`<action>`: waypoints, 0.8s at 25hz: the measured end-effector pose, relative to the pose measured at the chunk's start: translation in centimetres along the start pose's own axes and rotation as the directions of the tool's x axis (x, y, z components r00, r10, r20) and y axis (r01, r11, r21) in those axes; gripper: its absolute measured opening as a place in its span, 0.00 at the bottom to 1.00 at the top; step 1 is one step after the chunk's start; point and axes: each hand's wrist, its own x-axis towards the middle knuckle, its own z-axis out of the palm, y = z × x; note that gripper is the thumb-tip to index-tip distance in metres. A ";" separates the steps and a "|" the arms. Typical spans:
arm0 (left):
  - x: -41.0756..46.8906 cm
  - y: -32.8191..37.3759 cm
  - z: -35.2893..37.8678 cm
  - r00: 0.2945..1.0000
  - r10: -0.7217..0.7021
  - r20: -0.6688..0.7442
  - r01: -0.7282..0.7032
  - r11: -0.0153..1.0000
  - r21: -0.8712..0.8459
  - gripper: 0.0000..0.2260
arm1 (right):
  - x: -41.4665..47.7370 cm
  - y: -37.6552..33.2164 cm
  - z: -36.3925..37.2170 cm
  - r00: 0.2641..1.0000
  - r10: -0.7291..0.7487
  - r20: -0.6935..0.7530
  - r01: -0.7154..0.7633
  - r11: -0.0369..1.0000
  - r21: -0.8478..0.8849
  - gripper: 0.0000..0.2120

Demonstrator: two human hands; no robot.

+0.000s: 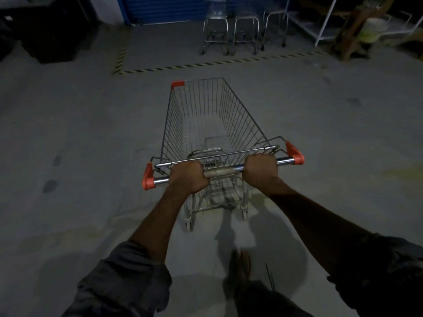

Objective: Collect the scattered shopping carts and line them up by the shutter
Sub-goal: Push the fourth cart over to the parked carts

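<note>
Rolled sleeves and a bare foot [240, 261] sit nearest me. Past them my left hand [188, 176] and right hand [261, 169] each keep a closed grip round the handle bar [223, 172] of an empty shopping cart [206, 124], mid-floor. I judge this the wheeling step: next I steer across the hazard tape [206, 64] and slot it beside the parked carts [231, 34] by the blue shutter [164, 8].
</note>
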 end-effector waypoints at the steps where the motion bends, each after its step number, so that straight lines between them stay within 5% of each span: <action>1: 3.2 -0.8 0.0 1.000 -0.009 -0.010 0.009 1.000 0.009 0.17 | 3.3 0.2 0.8 1.000 0.002 0.010 -0.002 1.000 -0.004 0.07; 11: 34.6 -9.7 -1.7 0.994 -0.069 -0.086 0.072 0.996 0.043 0.14 | 36.9 0.7 5.3 1.000 0.006 -0.009 -0.006 1.000 0.000 0.04; 20: 57.7 -21.2 -0.7 0.981 -0.041 -0.190 0.076 0.981 0.180 0.11 | 62.6 -2.2 10.8 0.959 -0.010 -0.283 0.034 0.996 0.080 0.05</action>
